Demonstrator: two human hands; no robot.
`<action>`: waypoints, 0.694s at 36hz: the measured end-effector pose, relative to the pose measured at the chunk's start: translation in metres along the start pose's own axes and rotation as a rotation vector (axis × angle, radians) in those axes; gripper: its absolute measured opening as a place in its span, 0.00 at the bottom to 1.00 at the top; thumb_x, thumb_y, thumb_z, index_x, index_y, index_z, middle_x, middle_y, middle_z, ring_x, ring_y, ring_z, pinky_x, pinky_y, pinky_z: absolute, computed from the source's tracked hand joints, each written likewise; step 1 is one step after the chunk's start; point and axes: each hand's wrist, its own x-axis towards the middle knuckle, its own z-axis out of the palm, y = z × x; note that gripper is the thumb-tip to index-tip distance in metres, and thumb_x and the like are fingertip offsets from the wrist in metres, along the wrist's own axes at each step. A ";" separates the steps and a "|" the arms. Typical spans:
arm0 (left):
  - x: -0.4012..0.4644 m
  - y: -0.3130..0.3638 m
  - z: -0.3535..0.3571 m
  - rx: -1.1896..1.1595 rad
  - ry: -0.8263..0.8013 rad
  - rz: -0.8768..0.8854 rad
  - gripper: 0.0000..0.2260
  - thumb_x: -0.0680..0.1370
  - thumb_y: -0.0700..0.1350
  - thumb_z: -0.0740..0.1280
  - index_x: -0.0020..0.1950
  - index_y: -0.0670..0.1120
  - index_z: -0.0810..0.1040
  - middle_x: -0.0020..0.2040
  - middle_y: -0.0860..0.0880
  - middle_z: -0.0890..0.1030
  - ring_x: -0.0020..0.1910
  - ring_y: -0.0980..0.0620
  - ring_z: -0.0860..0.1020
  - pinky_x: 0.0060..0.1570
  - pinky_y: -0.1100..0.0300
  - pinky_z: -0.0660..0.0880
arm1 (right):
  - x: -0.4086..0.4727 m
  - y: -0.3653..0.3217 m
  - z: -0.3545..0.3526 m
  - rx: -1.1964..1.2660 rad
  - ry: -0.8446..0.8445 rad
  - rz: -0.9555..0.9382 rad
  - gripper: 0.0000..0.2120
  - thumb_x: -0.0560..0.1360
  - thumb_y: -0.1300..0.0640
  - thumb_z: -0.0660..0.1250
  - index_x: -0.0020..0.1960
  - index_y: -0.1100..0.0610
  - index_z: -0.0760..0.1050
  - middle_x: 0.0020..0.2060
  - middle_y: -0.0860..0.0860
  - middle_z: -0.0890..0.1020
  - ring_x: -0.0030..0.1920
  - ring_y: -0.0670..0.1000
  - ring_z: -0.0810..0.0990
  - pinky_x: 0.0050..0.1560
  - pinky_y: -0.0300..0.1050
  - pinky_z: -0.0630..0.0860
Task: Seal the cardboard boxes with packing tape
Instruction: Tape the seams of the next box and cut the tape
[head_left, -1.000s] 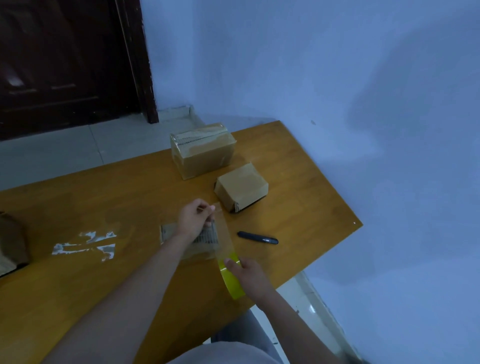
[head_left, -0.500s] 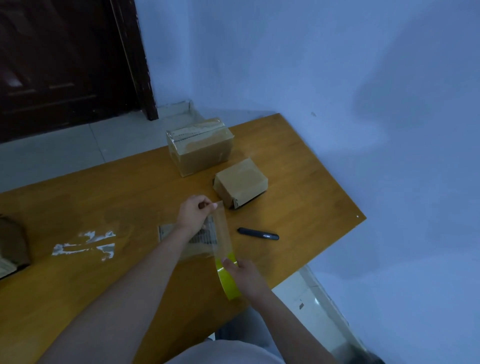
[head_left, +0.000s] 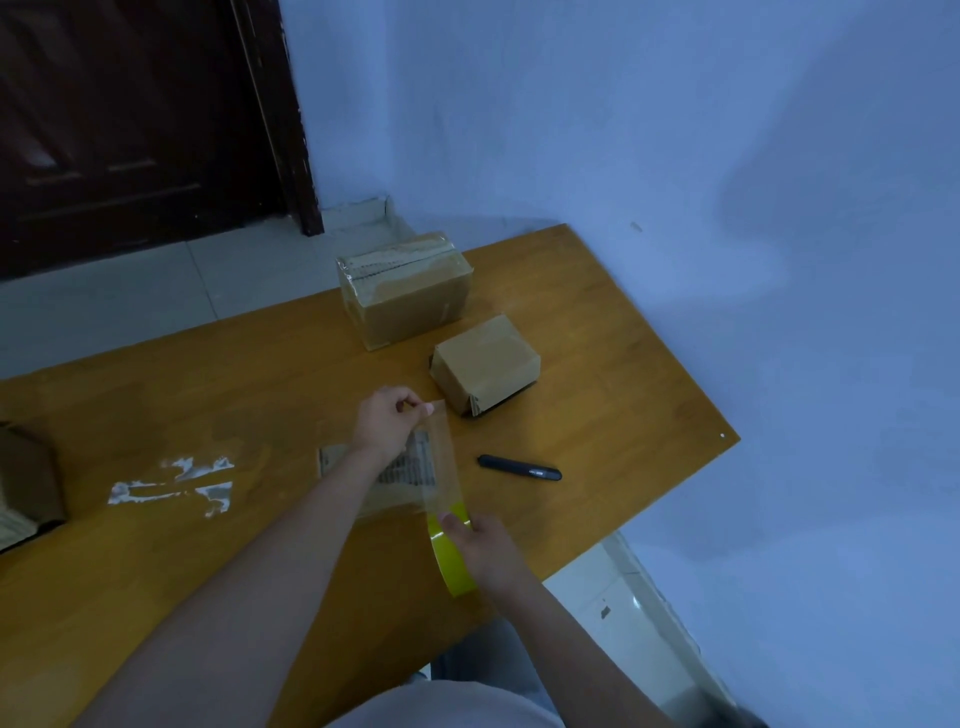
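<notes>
You are partway through. The larger box (head_left: 402, 288) at the far side of the table (head_left: 623, 374) already carries shiny clear tape over its top seam and down its near face, so it looks sealed. The smaller box (head_left: 485, 364) just in front of it, to the right, shows a glossy patch on top, but whether it is fully taped is hard to judge; its near end flap looks slightly open at the bottom. A third box (head_left: 26, 478) sits at the left edge of the table, mostly out of view, and its state cannot be told.

The one in hand is the flat package (head_left: 363, 467) lying under your left forearm, near the table's front edge. It is low and brown with a printed label on top. No strip is pressed down on it yet, as far as can be seen.

Your left hand (head_left: 387, 426) pinches the free end of the tape strip (head_left: 441, 457) between thumb and fingertips. Your right hand (head_left: 485, 545) grips the yellow-green tape roll (head_left: 449, 561), fingers wrapped round it, just off the package's near right corner. The clear strip stretches taut between them, raised above the label.

Left to do, by the look of it: lay the strip down, cut it, and check the others. A black pen-like cutter (head_left: 519, 467) lies to the right.
</notes>
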 end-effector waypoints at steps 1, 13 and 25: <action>0.000 0.000 0.000 -0.006 0.003 -0.007 0.09 0.76 0.49 0.70 0.42 0.44 0.78 0.38 0.48 0.72 0.36 0.47 0.72 0.35 0.57 0.68 | 0.001 0.000 0.000 0.000 0.003 -0.003 0.15 0.78 0.45 0.60 0.42 0.55 0.74 0.30 0.47 0.71 0.32 0.45 0.70 0.37 0.43 0.66; -0.003 0.008 -0.003 0.033 -0.018 -0.052 0.10 0.77 0.48 0.69 0.45 0.41 0.79 0.40 0.46 0.74 0.29 0.51 0.71 0.25 0.63 0.67 | 0.006 0.009 0.006 0.072 -0.017 -0.017 0.15 0.80 0.47 0.60 0.39 0.55 0.72 0.30 0.48 0.71 0.30 0.45 0.69 0.31 0.37 0.66; 0.006 0.015 -0.003 0.211 -0.118 -0.175 0.07 0.77 0.46 0.70 0.44 0.42 0.79 0.42 0.46 0.79 0.33 0.53 0.74 0.31 0.63 0.68 | 0.022 0.007 0.013 0.028 0.000 0.114 0.16 0.78 0.45 0.60 0.41 0.57 0.74 0.37 0.52 0.75 0.36 0.49 0.74 0.37 0.42 0.67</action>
